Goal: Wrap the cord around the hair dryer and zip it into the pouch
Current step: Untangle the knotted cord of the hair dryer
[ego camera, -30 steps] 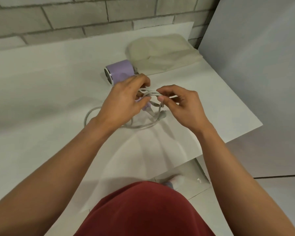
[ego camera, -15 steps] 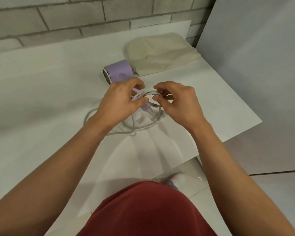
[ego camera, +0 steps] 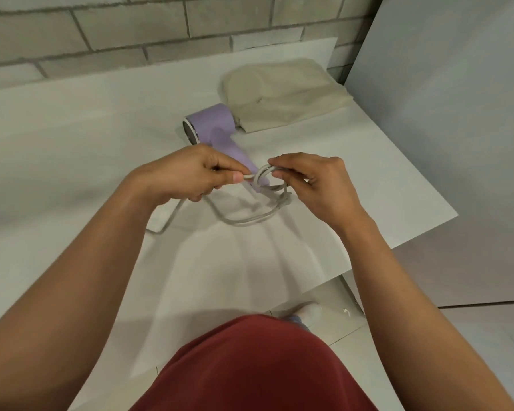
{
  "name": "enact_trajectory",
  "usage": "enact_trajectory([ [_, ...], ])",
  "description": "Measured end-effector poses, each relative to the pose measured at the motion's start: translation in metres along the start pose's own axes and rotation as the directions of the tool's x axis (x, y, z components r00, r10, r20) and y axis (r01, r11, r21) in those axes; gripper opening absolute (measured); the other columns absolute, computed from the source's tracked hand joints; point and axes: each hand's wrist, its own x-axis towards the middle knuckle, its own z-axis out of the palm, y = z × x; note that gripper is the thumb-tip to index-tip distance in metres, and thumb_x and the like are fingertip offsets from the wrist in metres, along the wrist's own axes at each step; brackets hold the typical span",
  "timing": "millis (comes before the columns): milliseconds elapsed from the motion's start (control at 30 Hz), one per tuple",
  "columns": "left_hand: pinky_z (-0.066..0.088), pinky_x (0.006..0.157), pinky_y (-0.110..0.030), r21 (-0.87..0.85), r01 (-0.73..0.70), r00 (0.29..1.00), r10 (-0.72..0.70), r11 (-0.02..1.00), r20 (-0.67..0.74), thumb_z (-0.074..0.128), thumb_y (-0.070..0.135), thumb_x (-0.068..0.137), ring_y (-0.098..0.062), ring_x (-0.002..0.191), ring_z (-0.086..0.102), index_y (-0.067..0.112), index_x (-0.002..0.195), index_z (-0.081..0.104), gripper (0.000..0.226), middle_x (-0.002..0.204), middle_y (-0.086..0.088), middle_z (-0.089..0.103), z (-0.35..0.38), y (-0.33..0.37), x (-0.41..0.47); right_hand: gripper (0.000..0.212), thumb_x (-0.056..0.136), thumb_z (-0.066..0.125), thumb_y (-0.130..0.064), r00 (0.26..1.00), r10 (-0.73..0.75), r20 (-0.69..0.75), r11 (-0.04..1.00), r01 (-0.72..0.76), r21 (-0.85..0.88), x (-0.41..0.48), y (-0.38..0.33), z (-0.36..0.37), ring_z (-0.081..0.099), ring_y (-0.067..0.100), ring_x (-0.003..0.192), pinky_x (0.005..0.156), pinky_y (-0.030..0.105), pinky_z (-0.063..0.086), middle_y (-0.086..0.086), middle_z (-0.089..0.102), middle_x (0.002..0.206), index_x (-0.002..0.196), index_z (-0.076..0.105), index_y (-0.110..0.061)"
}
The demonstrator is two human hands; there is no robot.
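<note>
the lilac plastic hair dryer [ego camera: 211, 126] lies on its side on the white table [ego camera: 72, 149], barrel toward the brick wall and handle pointing back at the person. the grey rubbery cord [ego camera: 244, 220] is coiled in a few turns round the end of that handle. the right hand [ego camera: 312, 185] pinches those turns against the handle with curled fingertips, pinning them so they cannot spring loose. the left hand [ego camera: 187, 179] pinches a run of the same cord between thumb and forefinger, with the other fingers curled in. a second ago the two hands were bunched together over the handle, hiding most of it. now the left has drawn away to its own side, the handle shows between them, and a short stretch of cord runs straight from its thumb to the coil. that reads as a turn being pulled snug, so the wrapping is under way but not done: a slack loop lies on the table below the hands, and another length trails out under the left wrist. whether the plug end is in that slack cannot be told. the beige soft fabric pouch [ego camera: 285, 93] sits flat behind the dryer, just beside its rear end. no zip shows from here, and nothing is in it yet.
</note>
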Motion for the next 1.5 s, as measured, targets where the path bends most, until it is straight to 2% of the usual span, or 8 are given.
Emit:
enact_trajectory([
  [100, 0.041, 0.055, -0.013, 0.115, -0.026, 0.997, 0.017, 0.993, 0.071, 0.065, 0.035, 0.1, -0.003, 0.052, 0.045, 0.043, 0.109, 0.077, 0.017, 0.056, 0.022, 0.052, -0.005, 0.005, 0.002, 0.021, 0.099, 0.071, -0.011, 0.999, -0.004, 0.043, 1.0, 0.005, -0.014, -0.002, 0.002, -0.001, 0.074, 0.01, 0.096, 0.083, 0.032, 0.058, -0.004, 0.079, 0.114, 0.119, 0.077, -0.012],
  [233, 0.045, 0.092, -0.016, 0.154, -0.135, 0.991, 0.132, 0.979, 0.027, 0.067, 0.044, 0.095, 0.012, 0.094, 0.064, 0.043, 0.108, 0.077, 0.016, 0.099, 0.027, 0.074, 0.0, 0.003, 0.004, 0.022, 0.099, 0.07, -0.012, 0.999, 0.025, 0.048, 1.0, -0.025, -0.011, -0.005, 0.004, -0.002, 0.073, 0.01, 0.097, 0.084, 0.03, 0.057, -0.003, 0.078, 0.115, 0.12, 0.077, -0.012],
  [367, 0.036, 0.065, -0.011, 0.243, -0.224, 0.954, 0.264, 0.944, -0.145, 0.086, 0.051, 0.073, 0.005, 0.066, 0.053, 0.035, 0.103, 0.08, 0.035, 0.086, 0.01, 0.068, 0.015, 0.005, 0.003, 0.023, 0.101, 0.069, -0.015, 0.997, 0.059, 0.056, 0.998, -0.06, 0.014, -0.009, 0.001, -0.001, 0.073, 0.009, 0.103, 0.088, 0.024, 0.056, -0.004, 0.078, 0.119, 0.123, 0.076, -0.013],
  [567, 0.036, 0.067, -0.004, 0.289, -0.284, 0.904, 0.356, 0.914, -0.236, 0.091, 0.041, 0.072, 0.02, 0.07, 0.055, 0.02, 0.099, 0.078, 0.037, 0.088, 0.02, 0.071, 0.03, 0.005, 0.005, 0.036, 0.102, 0.064, -0.004, 0.992, 0.096, 0.087, 0.995, -0.098, 0.02, -0.016, 0.005, 0.001, 0.068, -0.004, 0.104, 0.09, 0.01, 0.053, -0.004, 0.078, 0.114, 0.135, 0.07, -0.017],
  [767, 0.052, 0.07, -0.035, 0.073, -0.247, 0.906, 0.257, 0.966, -0.335, 0.082, 0.049, 0.076, -0.028, 0.087, 0.071, 0.025, 0.098, 0.06, 0.04, 0.096, 0.012, 0.075, 0.041, -0.003, 0.007, 0.031, 0.103, 0.063, -0.01, 0.998, 0.04, 0.046, 0.999, -0.041, 0.013, -0.012, 0.005, -0.003, 0.071, 0.006, 0.1, 0.087, 0.011, 0.053, -0.002, 0.079, 0.109, 0.134, 0.07, -0.012],
  [1133, 0.053, 0.093, -0.029, -0.37, -0.176, 0.981, 0.131, 0.912, -0.144, 0.086, 0.018, 0.081, -0.018, 0.101, 0.075, 0.015, 0.101, 0.057, 0.036, 0.096, -0.002, 0.08, 0.038, 0.002, 0.002, 0.025, 0.105, 0.064, -0.017, 0.996, -0.089, 0.019, 0.992, 0.091, -0.084, -0.001, 0.014, -0.002, 0.072, 0.014, 0.098, 0.083, 0.036, 0.059, -0.002, 0.075, 0.118, 0.127, 0.072, -0.011],
  [1367, 0.047, 0.065, -0.014, -0.246, -0.164, 0.93, 0.067, 0.955, -0.36, 0.093, 0.02, 0.073, 0.001, 0.063, 0.065, 0.009, 0.1, 0.057, 0.047, 0.07, 0.007, 0.074, 0.043, 0.011, 0.009, 0.027, 0.103, 0.066, -0.022, 0.997, -0.07, 0.013, 0.991, 0.071, -0.113, -0.002, 0.012, 0.008, 0.071, 0.02, 0.088, 0.074, 0.044, 0.06, 0.0, 0.075, 0.11, 0.128, 0.071, -0.012],
  [1500, 0.054, 0.073, -0.017, -0.275, -0.183, 0.949, 0.097, 0.944, -0.299, 0.088, 0.017, 0.08, -0.007, 0.071, 0.073, 0.006, 0.104, 0.054, 0.043, 0.076, -0.004, 0.078, 0.044, 0.01, 0.008, 0.03, 0.096, 0.074, -0.023, 0.993, -0.12, -0.008, 0.979, 0.116, -0.17, 0.0, 0.006, 0.013, 0.07, 0.021, 0.086, 0.067, 0.042, 0.059, 0.0, 0.074, 0.103, 0.124, 0.072, -0.013],
])
